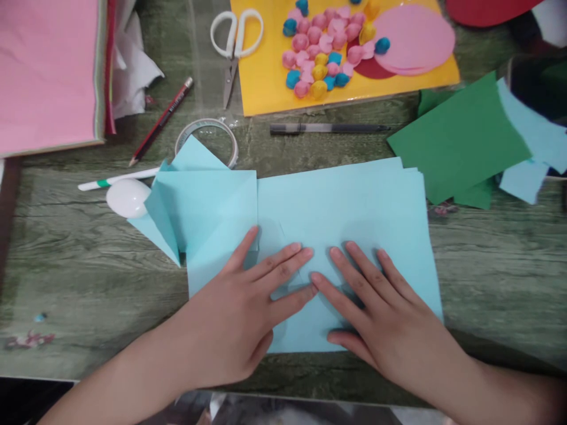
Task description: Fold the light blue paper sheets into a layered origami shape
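Note:
Several light-blue paper sheets [341, 195] lie stacked on the table in front of me. My left hand [261, 295] rests flat on them, fingers spread, its forefinger side near the edge of a folded light-blue paper [208, 200]. My right hand [372, 301] also lies spread on the top sheet, its fingertips close to those of the left. The folded paper overlaps the stack's left side, with creased flaps standing up at its left end. Against those flaps sits a white, glossy, rounded object [127, 198]. Neither hand grips anything.
Behind the sheets lie a black pen [328, 128], a tape roll [179, 139], white-handled scissors [230, 53] and a red-black pencil [162, 121]. A yellow sheet [261, 94] bears small pink, blue and yellow paper pieces. Green paper [460, 141] is at right, a pink stack [48, 71] at upper left.

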`<state>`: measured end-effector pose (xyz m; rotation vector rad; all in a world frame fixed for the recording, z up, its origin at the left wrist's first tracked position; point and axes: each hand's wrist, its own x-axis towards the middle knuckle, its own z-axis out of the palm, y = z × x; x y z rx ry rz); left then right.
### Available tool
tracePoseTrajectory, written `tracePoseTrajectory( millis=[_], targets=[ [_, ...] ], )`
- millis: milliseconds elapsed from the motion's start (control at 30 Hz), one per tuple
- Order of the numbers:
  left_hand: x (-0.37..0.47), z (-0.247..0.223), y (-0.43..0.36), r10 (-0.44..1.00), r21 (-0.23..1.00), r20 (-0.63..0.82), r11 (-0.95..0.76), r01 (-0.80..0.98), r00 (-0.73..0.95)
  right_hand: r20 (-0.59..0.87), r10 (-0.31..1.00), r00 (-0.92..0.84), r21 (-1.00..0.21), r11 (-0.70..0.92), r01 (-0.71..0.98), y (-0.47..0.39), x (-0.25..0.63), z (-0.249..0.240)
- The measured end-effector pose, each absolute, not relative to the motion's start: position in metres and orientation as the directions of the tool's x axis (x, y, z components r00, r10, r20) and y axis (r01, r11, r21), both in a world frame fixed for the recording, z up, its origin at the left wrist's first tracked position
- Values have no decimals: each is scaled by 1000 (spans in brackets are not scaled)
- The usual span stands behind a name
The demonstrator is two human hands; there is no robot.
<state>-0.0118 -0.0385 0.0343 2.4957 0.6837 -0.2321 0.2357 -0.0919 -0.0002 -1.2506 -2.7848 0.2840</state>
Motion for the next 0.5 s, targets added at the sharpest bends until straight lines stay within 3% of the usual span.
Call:
tracePoseTrajectory(
  millis=[500],
  targets=[
    [-11, 36, -37, 392, 473, -321, -722, 505, 862, -7, 748, -664, -199, 649, 734, -92, 235, 0]
  ],
)
